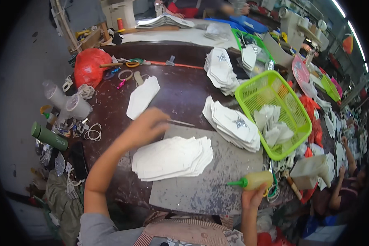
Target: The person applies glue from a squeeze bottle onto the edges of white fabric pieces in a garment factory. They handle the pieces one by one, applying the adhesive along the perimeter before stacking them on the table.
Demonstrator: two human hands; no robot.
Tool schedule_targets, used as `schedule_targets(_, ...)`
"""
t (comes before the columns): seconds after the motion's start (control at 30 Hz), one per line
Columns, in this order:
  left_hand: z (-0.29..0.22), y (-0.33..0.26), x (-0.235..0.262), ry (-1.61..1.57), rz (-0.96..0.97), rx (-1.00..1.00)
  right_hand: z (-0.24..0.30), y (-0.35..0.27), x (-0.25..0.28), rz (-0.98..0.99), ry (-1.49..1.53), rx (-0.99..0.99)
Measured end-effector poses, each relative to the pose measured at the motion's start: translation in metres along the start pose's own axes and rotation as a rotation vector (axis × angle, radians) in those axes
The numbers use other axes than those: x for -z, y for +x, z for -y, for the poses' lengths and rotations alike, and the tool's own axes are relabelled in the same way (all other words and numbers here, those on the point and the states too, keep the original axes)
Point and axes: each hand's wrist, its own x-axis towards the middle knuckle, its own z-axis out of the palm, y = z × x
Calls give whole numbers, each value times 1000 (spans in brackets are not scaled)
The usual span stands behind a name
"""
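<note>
Two hands at work: left hand (153,126) out over the bench (180,92), right hand (253,197) low near the bench's near edge.

Left arm bent at the elbow, forearm slanting up and to the right, wrist flexed, back of the hand up, fingers curled and pointing right. A thin rod (182,122) runs out right from the fingertips; fingers blurred, so cannot tell whether they grip it or just pass over it. Hand is just beyond the stack (172,158) of white pieces, which lies fanned partly on the grey mat (233,192). One loose white piece (143,96) lies just past the hand.

Right forearm comes almost straight up from the lower edge. Right hand closed around the underside of the bottle (260,180), yellowish body; bottle is nearly level, green nozzle (236,183) pointing left, above the mat's right part.

Star-marked pile (233,125) sits right of the left hand, beside the green basket (290,110), which has crumpled white pieces (271,123) in it.
</note>
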Motion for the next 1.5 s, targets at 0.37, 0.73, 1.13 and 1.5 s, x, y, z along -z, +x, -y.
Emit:
schedule_targets(0.37,-41,-46,-70,592,-161,-339,-1,2,-19,22,-2,-47)
schedule_targets(0.73,-115,-117,-108,-52,193,-87,24,-20,-43,129,-274,77)
schedule_targets(1.13,-87,-117,-122,128,315,-149,-11,-2,-74,107,-516,9)
schedule_targets(1.5,-83,-116,-122,93,328,-137,-12,-3,-72,115,-619,39)
